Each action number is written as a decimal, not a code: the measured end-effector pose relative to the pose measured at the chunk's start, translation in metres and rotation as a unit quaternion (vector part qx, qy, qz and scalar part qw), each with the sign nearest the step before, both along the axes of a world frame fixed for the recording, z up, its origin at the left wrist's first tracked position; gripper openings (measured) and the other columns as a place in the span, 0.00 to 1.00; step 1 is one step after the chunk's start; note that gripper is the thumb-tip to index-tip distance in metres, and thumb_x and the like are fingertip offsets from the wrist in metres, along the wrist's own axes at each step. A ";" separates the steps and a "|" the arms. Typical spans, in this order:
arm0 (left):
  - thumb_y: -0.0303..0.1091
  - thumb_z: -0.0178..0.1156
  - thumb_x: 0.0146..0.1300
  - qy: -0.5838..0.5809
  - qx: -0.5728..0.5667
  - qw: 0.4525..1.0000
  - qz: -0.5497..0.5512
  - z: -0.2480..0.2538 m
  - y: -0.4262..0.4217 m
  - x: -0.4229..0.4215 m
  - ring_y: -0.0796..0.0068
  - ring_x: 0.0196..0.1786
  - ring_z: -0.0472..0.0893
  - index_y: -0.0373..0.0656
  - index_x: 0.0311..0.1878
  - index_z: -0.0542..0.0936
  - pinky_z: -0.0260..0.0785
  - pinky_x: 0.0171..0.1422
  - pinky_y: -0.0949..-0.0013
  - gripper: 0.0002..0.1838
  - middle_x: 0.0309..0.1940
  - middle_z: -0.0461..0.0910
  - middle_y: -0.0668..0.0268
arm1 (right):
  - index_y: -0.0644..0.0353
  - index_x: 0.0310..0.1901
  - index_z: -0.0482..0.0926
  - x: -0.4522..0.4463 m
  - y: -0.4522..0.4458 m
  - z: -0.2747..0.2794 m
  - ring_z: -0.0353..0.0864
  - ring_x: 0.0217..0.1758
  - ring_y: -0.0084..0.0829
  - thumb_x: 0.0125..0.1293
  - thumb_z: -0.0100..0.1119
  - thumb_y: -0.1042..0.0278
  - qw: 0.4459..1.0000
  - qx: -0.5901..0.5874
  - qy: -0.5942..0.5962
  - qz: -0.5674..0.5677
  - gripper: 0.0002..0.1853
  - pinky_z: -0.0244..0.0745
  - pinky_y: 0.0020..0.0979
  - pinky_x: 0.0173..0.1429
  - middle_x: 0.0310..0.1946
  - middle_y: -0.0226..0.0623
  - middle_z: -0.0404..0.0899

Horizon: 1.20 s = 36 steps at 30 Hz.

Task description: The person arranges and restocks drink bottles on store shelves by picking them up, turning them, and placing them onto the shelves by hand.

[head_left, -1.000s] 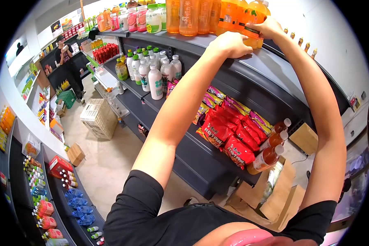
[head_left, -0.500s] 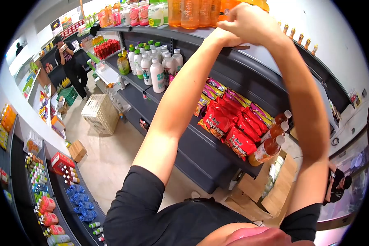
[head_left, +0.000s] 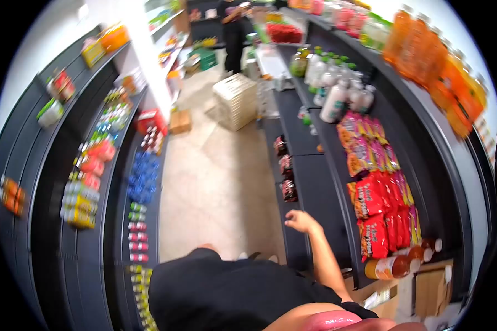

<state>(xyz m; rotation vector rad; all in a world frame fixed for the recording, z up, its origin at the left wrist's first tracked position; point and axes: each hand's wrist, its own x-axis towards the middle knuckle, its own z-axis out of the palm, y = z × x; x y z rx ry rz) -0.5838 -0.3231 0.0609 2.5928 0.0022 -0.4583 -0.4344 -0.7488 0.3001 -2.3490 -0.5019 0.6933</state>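
Note:
My right hand (head_left: 302, 221) is over the lower dark shelf on the right, fingers loosely bent and apart, with nothing in it. Small dark red packs (head_left: 289, 190) lie just beyond it. Red snack bags (head_left: 374, 236) lie on the shelf to its right, beside bottles of amber drink (head_left: 387, 267). White bottles (head_left: 334, 101) stand farther back. Orange bottles (head_left: 415, 52) line the upper right shelf, away from my hands. Only a small patch of skin shows past my left black sleeve; my left hand is not visible.
Left shelves (head_left: 88, 237) hold drinks, with blue packs (head_left: 143, 177) low down. On the aisle floor (head_left: 215, 193) are a cream crate (head_left: 236, 102) and a small carton (head_left: 180, 121). A person (head_left: 233, 36) stands at the far end. Open cardboard (head_left: 389, 298) is at lower right.
The view has swung toward the aisle and left shelves. My right hand has come down from the orange bottles on the upper shelf. My left hand has left that shelf and gone out of view.

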 end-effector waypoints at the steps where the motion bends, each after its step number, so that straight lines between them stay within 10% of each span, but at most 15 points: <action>1: 0.43 0.48 0.79 0.114 0.075 0.990 0.025 -0.016 0.055 -0.064 0.59 0.66 0.75 0.45 0.68 0.73 0.69 0.65 0.56 0.21 0.65 0.76 0.60 | 0.60 0.50 0.83 -0.015 -0.005 -0.057 0.89 0.43 0.37 0.65 0.70 0.57 0.996 0.059 -0.042 0.052 0.18 0.83 0.37 0.51 0.39 0.42 0.89; 8: 0.43 0.50 0.74 0.195 0.058 0.956 0.209 0.112 0.191 -0.382 0.57 0.53 0.82 0.40 0.53 0.82 0.72 0.55 0.53 0.18 0.52 0.82 0.56 | 0.59 0.43 0.86 -0.148 -0.042 -0.315 0.87 0.42 0.38 0.66 0.65 0.54 0.976 0.090 0.187 0.059 0.16 0.81 0.40 0.48 0.36 0.44 0.88; 11: 0.41 0.59 0.66 -0.098 0.211 0.684 0.691 0.101 0.145 -0.423 0.50 0.38 0.85 0.42 0.34 0.85 0.76 0.39 0.50 0.14 0.34 0.85 0.55 | 0.61 0.46 0.86 -0.127 -0.011 -0.288 0.88 0.39 0.33 0.69 0.65 0.55 0.950 0.071 0.302 -0.025 0.16 0.82 0.37 0.43 0.33 0.39 0.88; 12: 0.39 0.61 0.61 0.051 0.558 0.725 0.401 0.083 0.117 -0.423 0.57 0.32 0.83 0.47 0.25 0.82 0.74 0.35 0.51 0.11 0.25 0.80 0.62 | 0.62 0.50 0.83 -0.102 0.000 -0.283 0.86 0.36 0.27 0.75 0.63 0.61 0.922 0.030 0.387 0.005 0.13 0.81 0.32 0.40 0.34 0.38 0.87; 15: 0.35 0.61 0.63 0.181 0.054 0.926 0.328 0.009 0.025 -0.352 0.58 0.43 0.83 0.45 0.38 0.82 0.73 0.47 0.52 0.06 0.37 0.82 0.60 | 0.57 0.53 0.83 0.000 0.005 -0.345 0.88 0.38 0.32 0.73 0.61 0.53 0.903 -0.101 0.396 0.130 0.17 0.81 0.40 0.41 0.41 0.36 0.87; 19: 0.31 0.58 0.70 0.179 -0.197 0.957 0.118 -0.039 -0.073 -0.209 0.64 0.62 0.81 0.42 0.64 0.81 0.72 0.68 0.59 0.20 0.60 0.85 0.61 | 0.65 0.47 0.84 0.113 0.072 -0.363 0.88 0.44 0.51 0.70 0.53 0.59 0.883 -0.127 0.159 -0.422 0.18 0.82 0.45 0.55 0.44 0.48 0.87; 20: 0.30 0.57 0.71 0.110 -0.263 0.947 0.147 -0.011 -0.069 -0.193 0.66 0.60 0.82 0.43 0.64 0.81 0.73 0.66 0.59 0.19 0.59 0.85 0.62 | 0.60 0.42 0.83 0.114 0.103 -0.320 0.85 0.34 0.47 0.71 0.52 0.58 0.846 0.079 0.273 -0.451 0.15 0.81 0.44 0.42 0.33 0.40 0.85; 21: 0.29 0.57 0.71 0.035 -0.324 0.929 0.175 0.008 -0.058 -0.184 0.67 0.58 0.83 0.44 0.64 0.81 0.74 0.64 0.60 0.19 0.59 0.85 0.62 | 0.57 0.40 0.82 0.112 0.142 -0.262 0.81 0.24 0.37 0.73 0.53 0.58 0.864 0.089 0.305 -0.390 0.13 0.76 0.40 0.29 0.26 0.33 0.81; 23: 0.28 0.58 0.70 0.054 -0.551 0.716 0.426 0.040 -0.023 -0.178 0.69 0.55 0.84 0.44 0.62 0.82 0.76 0.61 0.61 0.18 0.58 0.86 0.63 | 0.50 0.51 0.79 0.107 0.197 -0.229 0.84 0.32 0.30 0.72 0.57 0.53 0.938 0.111 0.264 -0.196 0.13 0.75 0.39 0.34 0.33 0.26 0.82; 27: 0.37 0.61 0.67 -0.064 -0.299 0.827 0.472 0.028 0.072 -0.244 0.70 0.47 0.84 0.48 0.58 0.83 0.77 0.56 0.62 0.17 0.50 0.87 0.61 | 0.51 0.46 0.82 0.065 0.291 -0.259 0.82 0.22 0.27 0.74 0.57 0.60 0.978 0.090 0.181 -0.058 0.08 0.71 0.31 0.20 0.29 0.29 0.83; 30: 0.38 0.62 0.68 -0.008 -0.216 0.683 0.698 -0.024 0.125 -0.311 0.70 0.53 0.85 0.46 0.57 0.84 0.77 0.60 0.64 0.16 0.52 0.88 0.62 | 0.52 0.43 0.83 -0.011 0.336 -0.266 0.84 0.25 0.31 0.73 0.58 0.61 0.965 -0.054 0.255 0.015 0.08 0.72 0.36 0.20 0.30 0.33 0.84; 32: 0.37 0.63 0.67 -0.064 -0.279 0.569 0.771 -0.018 0.146 -0.341 0.70 0.52 0.85 0.45 0.56 0.84 0.77 0.59 0.65 0.16 0.50 0.88 0.61 | 0.53 0.43 0.85 -0.028 0.359 -0.370 0.87 0.33 0.34 0.68 0.62 0.60 0.935 -0.172 0.285 0.123 0.09 0.79 0.43 0.28 0.33 0.36 0.85; 33: 0.36 0.63 0.67 -0.113 -0.322 0.551 0.761 -0.012 0.154 -0.355 0.70 0.51 0.85 0.44 0.55 0.84 0.78 0.58 0.65 0.15 0.48 0.88 0.61 | 0.52 0.47 0.86 -0.058 0.373 -0.344 0.88 0.36 0.32 0.65 0.65 0.57 0.848 -0.219 0.079 0.477 0.13 0.84 0.40 0.40 0.36 0.37 0.88; 36: 0.34 0.62 0.68 -0.222 -0.350 0.518 0.748 0.018 0.190 -0.377 0.71 0.49 0.86 0.42 0.54 0.83 0.78 0.57 0.67 0.14 0.46 0.87 0.62 | 0.52 0.46 0.89 -0.148 0.426 -0.261 0.90 0.37 0.30 0.66 0.64 0.57 0.873 -0.175 0.136 0.433 0.13 0.84 0.33 0.46 0.38 0.38 0.91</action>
